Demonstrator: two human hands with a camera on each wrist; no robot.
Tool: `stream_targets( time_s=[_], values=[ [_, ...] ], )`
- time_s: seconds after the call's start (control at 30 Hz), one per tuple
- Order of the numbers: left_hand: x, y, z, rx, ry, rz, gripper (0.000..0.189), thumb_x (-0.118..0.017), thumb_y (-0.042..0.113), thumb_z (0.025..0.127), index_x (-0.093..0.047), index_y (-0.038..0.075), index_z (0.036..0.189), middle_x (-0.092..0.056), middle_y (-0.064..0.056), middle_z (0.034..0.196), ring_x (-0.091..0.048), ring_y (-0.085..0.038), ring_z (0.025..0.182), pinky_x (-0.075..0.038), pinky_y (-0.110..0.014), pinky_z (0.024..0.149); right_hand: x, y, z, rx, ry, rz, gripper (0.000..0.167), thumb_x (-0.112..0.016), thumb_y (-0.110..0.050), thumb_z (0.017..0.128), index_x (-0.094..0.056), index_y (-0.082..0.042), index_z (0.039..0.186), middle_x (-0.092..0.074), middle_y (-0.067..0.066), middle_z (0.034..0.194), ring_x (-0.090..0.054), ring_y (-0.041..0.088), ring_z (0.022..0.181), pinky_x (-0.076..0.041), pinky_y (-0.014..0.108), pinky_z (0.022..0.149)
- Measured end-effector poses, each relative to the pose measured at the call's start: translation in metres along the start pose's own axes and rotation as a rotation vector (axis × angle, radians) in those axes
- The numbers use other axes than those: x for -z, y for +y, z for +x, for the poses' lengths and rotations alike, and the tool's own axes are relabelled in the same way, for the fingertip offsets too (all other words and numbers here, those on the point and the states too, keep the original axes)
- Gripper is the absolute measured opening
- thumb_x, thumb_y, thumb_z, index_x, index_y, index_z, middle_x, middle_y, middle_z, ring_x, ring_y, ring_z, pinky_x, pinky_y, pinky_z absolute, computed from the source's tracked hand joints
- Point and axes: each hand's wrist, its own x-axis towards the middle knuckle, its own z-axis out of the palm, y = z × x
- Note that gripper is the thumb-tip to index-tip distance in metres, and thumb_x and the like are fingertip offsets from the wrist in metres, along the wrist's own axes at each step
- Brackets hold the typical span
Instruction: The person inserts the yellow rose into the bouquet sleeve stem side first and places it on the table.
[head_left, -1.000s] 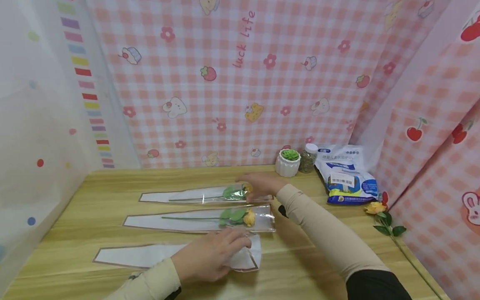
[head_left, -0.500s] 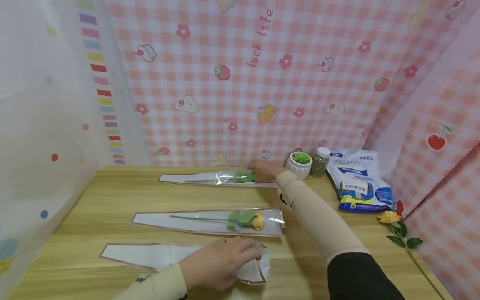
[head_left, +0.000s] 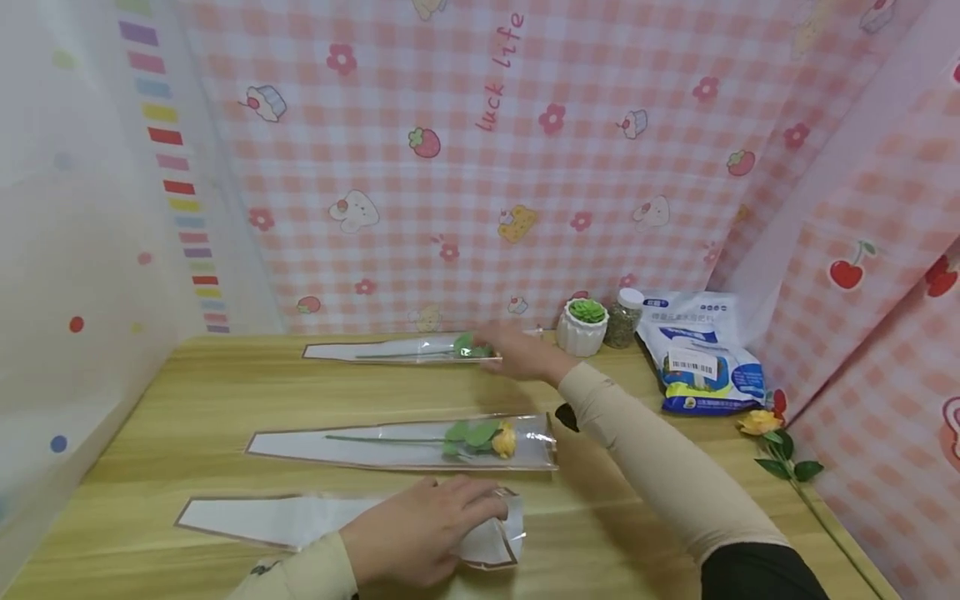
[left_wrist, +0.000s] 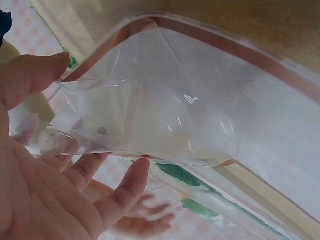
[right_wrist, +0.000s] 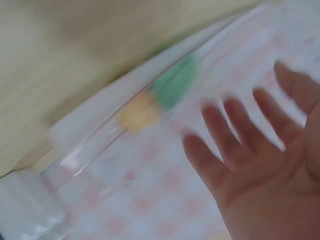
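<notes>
My left hand (head_left: 427,525) rests over the mouth of the nearest clear flower sleeve (head_left: 255,517), brown-edged with white inside. In the left wrist view, its relaxed fingers and thumb touch the sleeve's rim (left_wrist: 195,24). At the back, my right hand (head_left: 522,350) is beside a second flower sleeve (head_left: 341,351) along the wall's foot, green leaves showing through. The right wrist view, blurred, shows spread fingers apart from that sleeve and its yellow flower (right_wrist: 140,111). Between the hands lies a third sleeve (head_left: 300,443) with a yellow rose (head_left: 504,439) inside.
A white pot with a succulent (head_left: 582,329), a white-capped jar (head_left: 624,320) and a blue-and-white bag (head_left: 697,358) stand at the back right. A loose yellow rose (head_left: 761,422) lies along the table's right side. Patterned cloth walls surround the table (head_left: 187,425).
My right hand has moved the back flower sleeve away from me to the wall's foot, and its fingers have come off it. My left hand stays at the nearest sleeve's mouth.
</notes>
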Motion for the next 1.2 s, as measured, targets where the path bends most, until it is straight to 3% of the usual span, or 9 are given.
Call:
stream_targets(
  time_s=[0.13, 0.23, 0.37, 0.47, 0.6, 0.83, 0.97, 1.1, 1.2],
  values=[
    [0.002, -0.001, -0.004, -0.002, -0.006, 0.019, 0.072, -0.080, 0.024, 0.080, -0.043, 0.024, 0.142, -0.049, 0.001, 0.143, -0.054, -0.015, 0.125, -0.058, -0.034, 0.080, -0.019, -0.045, -0.025, -0.036, -0.277, 0.016, 0.075, -0.078, -0.031, 0.091, -0.041, -0.008, 0.152, -0.047, 0.012, 0.151, -0.047, 0.028, 0.136, -0.041, 0.041, 0.112],
    [0.003, 0.000, -0.006, -0.004, -0.007, 0.032, 0.072, -0.080, 0.023, 0.079, -0.043, 0.024, 0.141, -0.050, 0.000, 0.143, -0.055, -0.015, 0.123, -0.058, -0.034, 0.081, -0.039, -0.063, -0.036, -0.072, -0.334, -0.118, 0.085, -0.086, -0.032, 0.082, -0.041, -0.017, 0.153, -0.047, 0.007, 0.149, -0.048, 0.021, 0.134, -0.045, 0.037, 0.108],
    [0.001, 0.001, -0.006, -0.007, -0.004, 0.038, 0.072, -0.079, 0.022, 0.080, -0.043, 0.024, 0.143, -0.052, 0.000, 0.140, -0.057, -0.015, 0.119, -0.058, -0.034, 0.079, -0.057, -0.057, -0.036, -0.076, -0.239, -0.163, 0.071, -0.084, -0.019, 0.083, -0.051, -0.017, 0.146, -0.054, 0.005, 0.139, -0.054, 0.021, 0.126, -0.051, 0.037, 0.099],
    [-0.002, 0.003, -0.006, 0.003, -0.004, 0.027, 0.071, -0.076, 0.020, 0.081, -0.043, 0.024, 0.143, -0.052, 0.002, 0.139, -0.058, -0.014, 0.116, -0.057, -0.034, 0.076, -0.065, -0.038, -0.029, -0.074, -0.153, -0.139, 0.061, -0.080, -0.011, 0.086, -0.055, -0.014, 0.142, -0.057, 0.006, 0.139, -0.055, 0.023, 0.127, -0.049, 0.039, 0.103],
    [-0.005, 0.006, -0.006, 0.025, -0.029, -0.018, 0.072, -0.076, 0.020, 0.083, -0.042, 0.026, 0.146, -0.051, 0.003, 0.141, -0.056, -0.014, 0.118, -0.056, -0.035, 0.078, -0.069, -0.011, -0.017, -0.096, -0.061, -0.160, 0.056, -0.076, -0.004, 0.087, -0.057, -0.013, 0.140, -0.058, 0.007, 0.141, -0.054, 0.026, 0.131, -0.041, 0.045, 0.112],
    [-0.005, 0.009, -0.003, 0.017, -0.038, 0.019, 0.072, -0.076, 0.024, 0.085, -0.041, 0.023, 0.148, -0.051, 0.002, 0.142, -0.057, -0.014, 0.118, -0.057, -0.036, 0.081, -0.070, 0.013, -0.006, -0.110, 0.094, -0.373, 0.054, -0.069, 0.006, 0.090, -0.059, -0.014, 0.139, -0.062, 0.011, 0.135, -0.054, 0.032, 0.130, -0.029, 0.060, 0.117],
    [-0.001, 0.006, -0.001, 0.026, -0.057, 0.025, 0.071, -0.076, 0.024, 0.085, -0.042, 0.024, 0.147, -0.051, 0.001, 0.142, -0.057, -0.015, 0.119, -0.058, -0.037, 0.083, -0.069, 0.017, -0.008, -0.113, 0.160, -0.352, 0.055, -0.062, 0.011, 0.091, -0.057, -0.013, 0.141, -0.061, 0.016, 0.134, -0.053, 0.034, 0.130, -0.023, 0.067, 0.116],
    [0.004, 0.002, 0.001, 0.039, -0.080, 0.020, 0.071, -0.079, 0.024, 0.083, -0.043, 0.026, 0.145, -0.051, 0.001, 0.143, -0.057, -0.015, 0.121, -0.058, -0.038, 0.083, -0.063, 0.015, -0.014, -0.113, 0.191, -0.313, 0.062, -0.073, 0.001, 0.088, -0.052, -0.010, 0.146, -0.055, 0.017, 0.143, -0.047, 0.035, 0.137, -0.020, 0.069, 0.116],
    [0.008, -0.001, 0.001, 0.057, -0.080, 0.022, 0.071, -0.080, 0.024, 0.081, -0.044, 0.027, 0.142, -0.050, 0.001, 0.143, -0.056, -0.015, 0.121, -0.058, -0.038, 0.082, -0.053, 0.010, -0.024, -0.099, 0.243, -0.279, 0.076, -0.086, -0.015, 0.081, -0.049, -0.008, 0.147, -0.050, 0.017, 0.147, -0.043, 0.034, 0.139, -0.020, 0.068, 0.117]
  ],
)
